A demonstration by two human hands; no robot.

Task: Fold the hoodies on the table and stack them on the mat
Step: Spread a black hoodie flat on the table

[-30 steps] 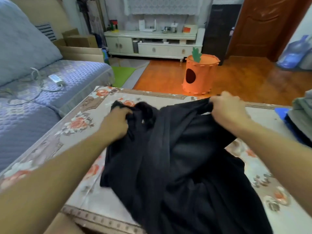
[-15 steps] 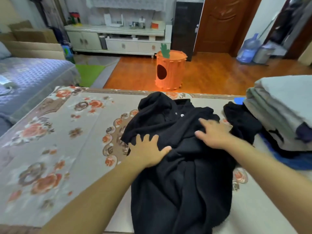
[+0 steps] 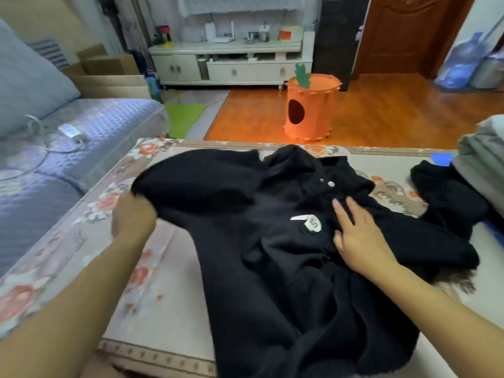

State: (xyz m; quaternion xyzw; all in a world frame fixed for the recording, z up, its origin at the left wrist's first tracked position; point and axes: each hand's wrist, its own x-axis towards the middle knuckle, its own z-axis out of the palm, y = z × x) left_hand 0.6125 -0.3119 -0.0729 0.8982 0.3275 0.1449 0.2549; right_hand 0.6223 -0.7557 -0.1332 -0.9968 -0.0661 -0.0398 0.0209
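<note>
On the counter (image 3: 169, 301) with its floral cloth, I see the black hoodie (image 3: 286, 255) spread across the middle, its hood toward the far edge and its hem spilling over the near edge. My left hand (image 3: 133, 216) grips the hoodie's left sleeve at its edge, fingers hidden under the fabric and blurred. My right hand (image 3: 357, 236) lies flat on the chest with straight, spread fingers, just beside a small white label (image 3: 312, 223). Farther right, another dark garment (image 3: 450, 197) lies on the counter, touching a stack of folded grey clothes (image 3: 482, 165) at the frame's edge, with a bit of blue mat (image 3: 443, 159) showing beneath.
</note>
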